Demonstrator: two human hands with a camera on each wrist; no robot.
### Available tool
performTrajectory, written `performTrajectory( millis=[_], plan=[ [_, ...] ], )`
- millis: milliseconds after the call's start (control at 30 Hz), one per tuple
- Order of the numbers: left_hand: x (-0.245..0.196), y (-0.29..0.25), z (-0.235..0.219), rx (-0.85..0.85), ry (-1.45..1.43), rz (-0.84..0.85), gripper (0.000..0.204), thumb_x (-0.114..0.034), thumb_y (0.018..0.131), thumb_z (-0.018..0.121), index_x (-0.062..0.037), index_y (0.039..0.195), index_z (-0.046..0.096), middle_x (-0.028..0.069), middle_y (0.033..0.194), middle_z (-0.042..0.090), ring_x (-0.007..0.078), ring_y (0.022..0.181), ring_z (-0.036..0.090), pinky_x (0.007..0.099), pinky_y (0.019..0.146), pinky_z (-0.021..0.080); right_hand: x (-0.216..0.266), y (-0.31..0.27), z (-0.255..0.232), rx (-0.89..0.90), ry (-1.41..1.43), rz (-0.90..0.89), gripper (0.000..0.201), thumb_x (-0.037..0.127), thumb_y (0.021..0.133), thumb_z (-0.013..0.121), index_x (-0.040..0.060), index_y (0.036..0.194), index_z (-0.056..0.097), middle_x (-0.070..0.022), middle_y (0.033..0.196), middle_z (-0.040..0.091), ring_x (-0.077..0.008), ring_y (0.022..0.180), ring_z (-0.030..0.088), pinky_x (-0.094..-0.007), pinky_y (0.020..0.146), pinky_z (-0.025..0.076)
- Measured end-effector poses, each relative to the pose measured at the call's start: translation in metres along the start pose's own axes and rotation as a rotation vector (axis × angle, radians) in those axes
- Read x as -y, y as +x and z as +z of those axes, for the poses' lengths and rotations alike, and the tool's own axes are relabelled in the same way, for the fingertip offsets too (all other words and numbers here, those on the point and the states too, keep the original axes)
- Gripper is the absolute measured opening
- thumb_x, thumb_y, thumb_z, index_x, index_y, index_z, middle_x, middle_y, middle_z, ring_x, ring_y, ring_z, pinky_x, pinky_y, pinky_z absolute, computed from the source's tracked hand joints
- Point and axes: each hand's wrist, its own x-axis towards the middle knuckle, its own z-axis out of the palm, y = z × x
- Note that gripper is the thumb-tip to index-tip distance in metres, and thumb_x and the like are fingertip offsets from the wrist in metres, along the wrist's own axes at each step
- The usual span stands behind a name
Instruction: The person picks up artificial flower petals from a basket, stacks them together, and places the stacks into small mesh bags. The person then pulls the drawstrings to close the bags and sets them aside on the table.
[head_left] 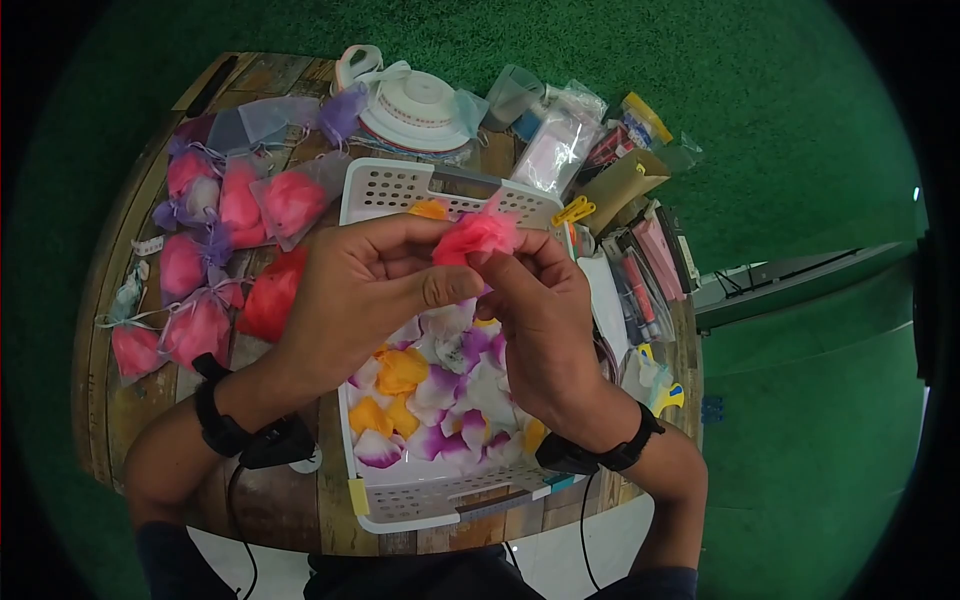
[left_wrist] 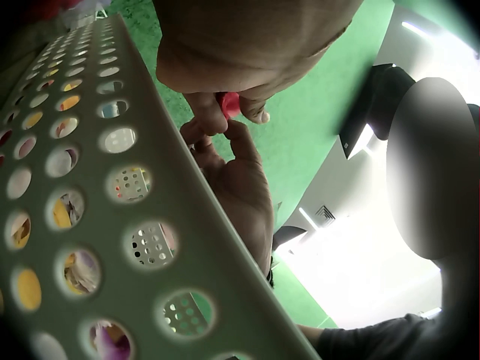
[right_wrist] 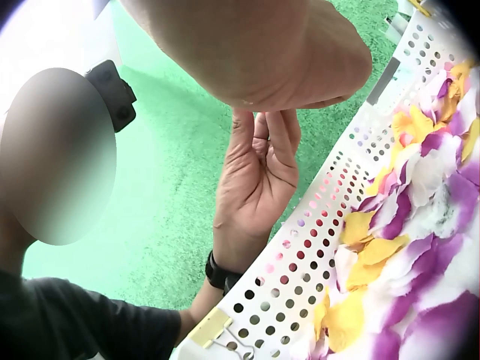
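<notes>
Both hands come together over a white perforated basket [head_left: 395, 521], around a bright pink bunch of thin petals [head_left: 478, 236]. My left hand [head_left: 345, 285] pinches the bunch from the left, thumb and fingertips at its lower edge. From the other side, my right hand [head_left: 545, 325] pinches it too, its thumb pressed on the front. In the left wrist view a small patch of the pink bunch [left_wrist: 232, 105] shows between the fingers. The right wrist view has it hidden behind the hand. Loose purple-and-white petals [head_left: 430, 390] and yellow petals [head_left: 402, 370] lie inside the basket.
Sheer drawstring pouches with pink contents [head_left: 240, 205] cover the table's left side, beside a red bundle [head_left: 273, 295]. Behind the basket sits a ribbon roll [head_left: 420, 100]. Packets [head_left: 560, 150], a yellow clip [head_left: 574, 210] and pens [head_left: 637, 290] crowd the right.
</notes>
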Motion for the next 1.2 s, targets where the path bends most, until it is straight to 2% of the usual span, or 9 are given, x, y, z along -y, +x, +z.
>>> performTrajectory(
  millis=[100, 300, 433, 500, 567, 667, 833, 1067, 1200],
  plan=[
    [0.004, 0.000, -0.001, -0.001, 0.049, 0.015, 0.029, -0.006, 0.093, 0.065, 0.0052, 0.119, 0.060, 0.0112, 0.104, 0.069, 0.0133, 0.090, 0.068, 0.0252, 0.079, 0.058, 0.000, -0.001, -0.001, -0.009, -0.027, -0.007, 0.019, 0.011, 0.090, 0.066, 0.0067, 0.106, 0.057, -0.0016, 0.096, 0.066, -0.0083, 0.080, 0.062, -0.0222, 0.062, 0.047],
    [-0.001, -0.002, -0.005, -0.056, -0.064, -0.050, 0.025, 0.002, 0.094, 0.059, 0.0088, 0.117, 0.060, 0.0138, 0.105, 0.068, 0.0168, 0.094, 0.068, 0.0272, 0.082, 0.059, 0.023, 0.003, -0.012, 0.075, 0.309, 0.105, 0.034, 0.024, 0.094, 0.058, 0.0052, 0.122, 0.054, -0.0069, 0.114, 0.063, -0.0154, 0.099, 0.061, -0.0316, 0.088, 0.047],
    [0.002, -0.001, -0.004, 0.029, -0.056, -0.073, 0.024, -0.001, 0.093, 0.061, 0.0053, 0.117, 0.061, 0.0143, 0.106, 0.068, 0.0178, 0.092, 0.069, 0.0283, 0.080, 0.060, 0.046, 0.012, -0.025, 0.152, 0.176, 0.035, 0.037, 0.014, 0.090, 0.065, 0.0051, 0.124, 0.055, -0.0036, 0.115, 0.061, -0.0116, 0.104, 0.058, -0.0300, 0.090, 0.047],
    [0.003, 0.000, -0.004, 0.037, -0.074, -0.082, 0.024, -0.002, 0.093, 0.061, 0.0053, 0.117, 0.061, 0.0144, 0.106, 0.069, 0.0179, 0.092, 0.069, 0.0286, 0.079, 0.060, 0.058, 0.011, -0.025, 0.298, -0.269, -0.009, 0.045, 0.009, 0.087, 0.064, 0.0036, 0.130, 0.052, -0.0088, 0.130, 0.057, -0.0174, 0.116, 0.056, -0.0328, 0.098, 0.045],
    [0.002, -0.001, -0.005, 0.055, -0.076, -0.081, 0.024, -0.002, 0.093, 0.062, 0.0053, 0.116, 0.061, 0.0141, 0.105, 0.069, 0.0179, 0.092, 0.069, 0.0288, 0.079, 0.060, 0.072, 0.012, -0.026, 0.340, -0.284, 0.053, 0.050, 0.000, 0.083, 0.066, 0.0032, 0.131, 0.052, -0.0079, 0.130, 0.056, -0.0145, 0.115, 0.056, -0.0289, 0.092, 0.050],
    [0.001, -0.001, -0.006, 0.063, -0.062, -0.092, 0.024, -0.003, 0.093, 0.062, 0.0058, 0.115, 0.062, 0.0143, 0.103, 0.069, 0.0179, 0.092, 0.069, 0.0285, 0.079, 0.060, 0.075, 0.013, -0.028, 0.371, -0.371, 0.095, 0.046, 0.006, 0.083, 0.074, 0.0011, 0.125, 0.056, -0.0047, 0.106, 0.064, -0.0087, 0.092, 0.060, -0.0243, 0.079, 0.052],
    [0.003, -0.002, -0.005, 0.069, -0.055, -0.089, 0.024, -0.002, 0.093, 0.062, 0.0063, 0.116, 0.062, 0.0151, 0.102, 0.069, 0.0180, 0.090, 0.070, 0.0284, 0.079, 0.060, 0.075, 0.012, -0.026, 0.287, -0.596, 0.055, 0.016, 0.010, 0.088, 0.070, -0.0009, 0.100, 0.070, -0.0002, 0.080, 0.067, -0.0050, 0.070, 0.059, -0.0202, 0.062, 0.047],
    [-0.002, -0.003, -0.004, 0.077, -0.047, -0.130, 0.023, 0.002, 0.094, 0.058, 0.0101, 0.116, 0.060, 0.0139, 0.104, 0.067, 0.0168, 0.092, 0.068, 0.0280, 0.083, 0.060, 0.071, 0.009, -0.031, 0.190, -0.623, -0.043, 0.013, 0.011, 0.091, 0.067, 0.0000, 0.097, 0.071, -0.0016, 0.080, 0.069, -0.0043, 0.070, 0.059, -0.0200, 0.059, 0.045],
    [0.002, -0.001, -0.003, 0.053, -0.066, -0.105, 0.023, 0.002, 0.094, 0.057, 0.0086, 0.116, 0.060, 0.0123, 0.103, 0.067, 0.0155, 0.093, 0.068, 0.0279, 0.082, 0.060, 0.078, 0.011, -0.040, 0.189, -0.392, -0.129, 0.012, 0.010, 0.090, 0.067, 0.0003, 0.097, 0.070, -0.0029, 0.079, 0.069, -0.0062, 0.069, 0.062, -0.0208, 0.059, 0.045]
  ],
)
